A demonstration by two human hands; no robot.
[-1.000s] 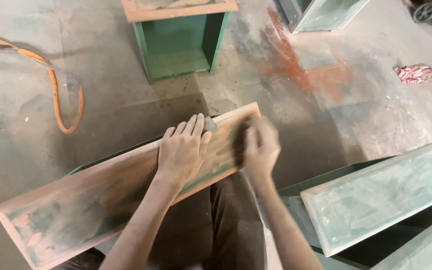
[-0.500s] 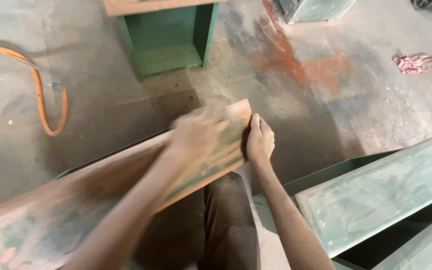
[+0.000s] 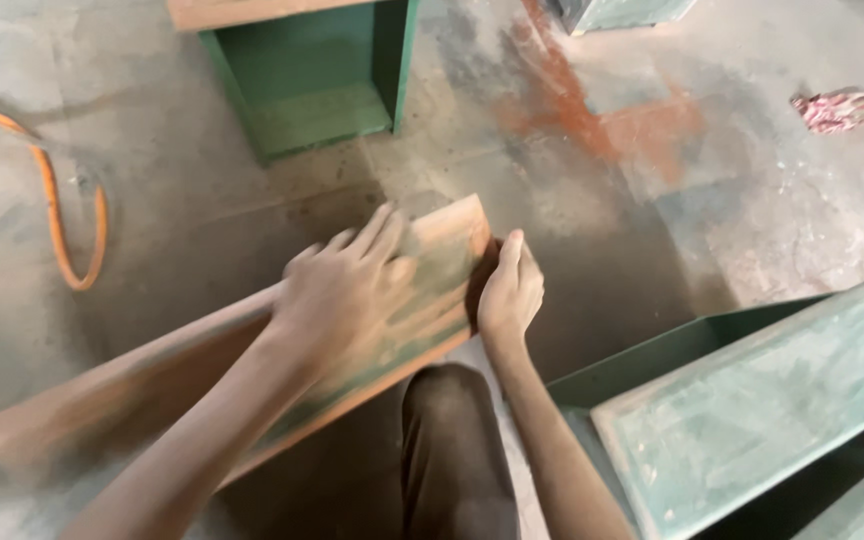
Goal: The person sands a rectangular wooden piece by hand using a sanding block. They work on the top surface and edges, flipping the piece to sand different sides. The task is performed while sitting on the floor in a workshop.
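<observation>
Both hands rest on a long reddish board slanting across the person's lap above the dusty floor, the left hand flat on its face with fingers spread, blurred, the right hand cupped around its far end, fingers together.

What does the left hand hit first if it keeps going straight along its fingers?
The left hand lies flat on the long board, fingers aimed up-right. It would likely slide off the board's far end onto bare concrete floor; nothing else shows in that line, though depth is unclear.
</observation>
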